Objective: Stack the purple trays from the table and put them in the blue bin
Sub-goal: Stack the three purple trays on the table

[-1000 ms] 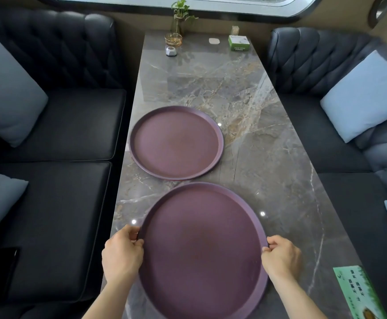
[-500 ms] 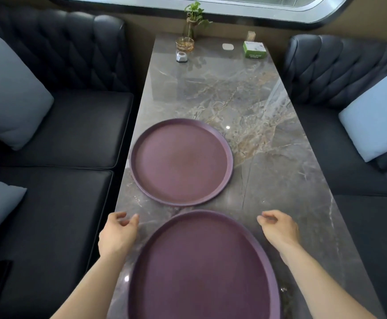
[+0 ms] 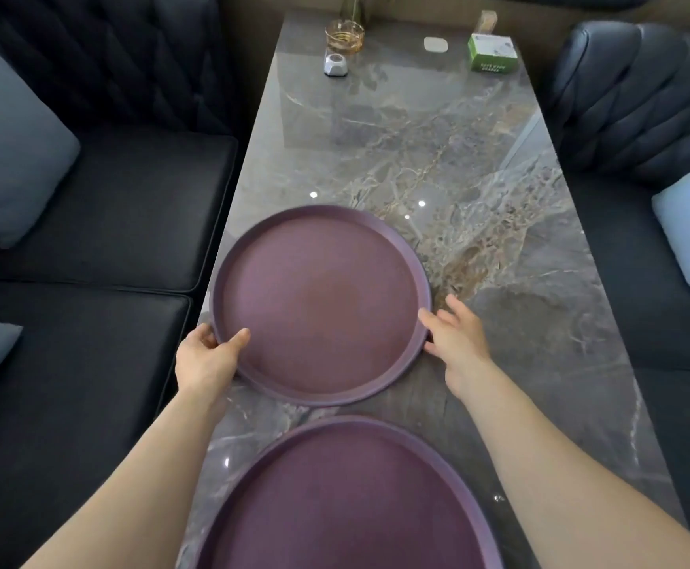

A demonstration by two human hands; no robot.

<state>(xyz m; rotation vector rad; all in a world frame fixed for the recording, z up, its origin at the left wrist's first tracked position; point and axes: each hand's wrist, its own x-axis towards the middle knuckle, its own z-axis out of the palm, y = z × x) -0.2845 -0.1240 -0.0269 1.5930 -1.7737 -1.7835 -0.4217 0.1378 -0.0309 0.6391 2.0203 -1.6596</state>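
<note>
Two round purple trays lie on the grey marble table (image 3: pixel 478 166). The far purple tray (image 3: pixel 322 303) sits mid-table near the left edge. My left hand (image 3: pixel 205 359) grips its near-left rim, thumb on top and fingers curled under the edge. At the tray's right rim, my right hand (image 3: pixel 456 338) has its fingers spread and just touches the edge. The near purple tray (image 3: pixel 347 503) lies flat between my forearms, untouched, and is cut off by the bottom of the view. No blue bin is in view.
Dark leather benches with pale blue cushions (image 3: pixel 10 158) flank the table on both sides. At the far end stand a glass cup (image 3: pixel 344 36), a small white object (image 3: pixel 335 65), a white pad (image 3: pixel 436 45) and a green box (image 3: pixel 492 54).
Both hands let go of the near tray and reached forward to the far tray. The left hand has closed on its rim and the right hand has arrived at its right edge.
</note>
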